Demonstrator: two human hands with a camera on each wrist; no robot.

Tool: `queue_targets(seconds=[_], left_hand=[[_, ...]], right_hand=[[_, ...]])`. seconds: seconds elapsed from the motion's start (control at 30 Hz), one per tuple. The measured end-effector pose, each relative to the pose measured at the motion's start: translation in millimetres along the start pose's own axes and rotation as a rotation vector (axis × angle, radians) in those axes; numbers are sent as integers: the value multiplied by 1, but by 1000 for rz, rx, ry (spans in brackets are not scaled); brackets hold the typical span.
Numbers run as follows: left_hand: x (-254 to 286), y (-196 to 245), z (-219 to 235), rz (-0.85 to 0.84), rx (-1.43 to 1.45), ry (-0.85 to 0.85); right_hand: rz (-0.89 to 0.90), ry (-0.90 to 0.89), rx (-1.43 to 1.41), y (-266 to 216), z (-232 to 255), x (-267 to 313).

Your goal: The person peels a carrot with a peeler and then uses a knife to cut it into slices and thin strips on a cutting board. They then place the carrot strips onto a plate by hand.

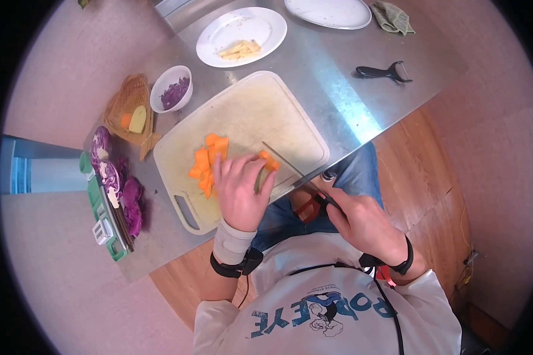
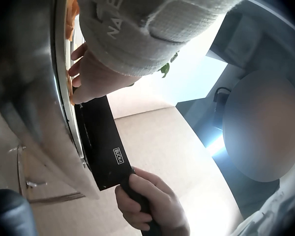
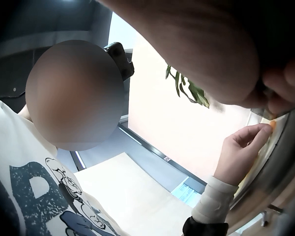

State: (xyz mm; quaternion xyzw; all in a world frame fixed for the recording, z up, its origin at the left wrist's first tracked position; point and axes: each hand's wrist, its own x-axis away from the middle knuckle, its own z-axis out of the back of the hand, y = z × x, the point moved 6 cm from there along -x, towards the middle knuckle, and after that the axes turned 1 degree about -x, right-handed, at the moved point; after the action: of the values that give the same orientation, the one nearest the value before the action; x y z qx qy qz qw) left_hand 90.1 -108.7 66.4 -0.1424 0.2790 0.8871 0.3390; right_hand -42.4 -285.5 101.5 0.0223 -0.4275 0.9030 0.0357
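Note:
My left hand is over the cutting board, its fingertips and thumb pinching a carrot piece. Close beside that piece stands the blade of a cleaver, edge toward the board. My right hand grips the cleaver's black handle, just past the board's near edge. Seen from the left wrist, the broad dark blade reaches right up to the left fingertips. A pile of cut carrot pieces lies on the board, left of the left hand and partly hidden behind it.
Beyond the board stand a plate of pale strips, another white plate, and a cloth. A peeler lies at right. Leftward are a bowl of shredded purple cabbage, a basket and cut purple cabbage.

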Motion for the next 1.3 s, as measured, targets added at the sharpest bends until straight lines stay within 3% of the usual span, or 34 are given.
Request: queue_targets(seconds=[0.83, 0.93, 1.3], left_hand=[[5, 7, -2, -1, -1, 12], [3, 13, 0, 23, 4, 77], [3, 10, 0, -9, -10, -35]], right_hand=[[50, 9, -99, 3, -4, 0], [56, 19, -86, 0, -2, 0], [70, 72, -58, 5, 1, 1]])
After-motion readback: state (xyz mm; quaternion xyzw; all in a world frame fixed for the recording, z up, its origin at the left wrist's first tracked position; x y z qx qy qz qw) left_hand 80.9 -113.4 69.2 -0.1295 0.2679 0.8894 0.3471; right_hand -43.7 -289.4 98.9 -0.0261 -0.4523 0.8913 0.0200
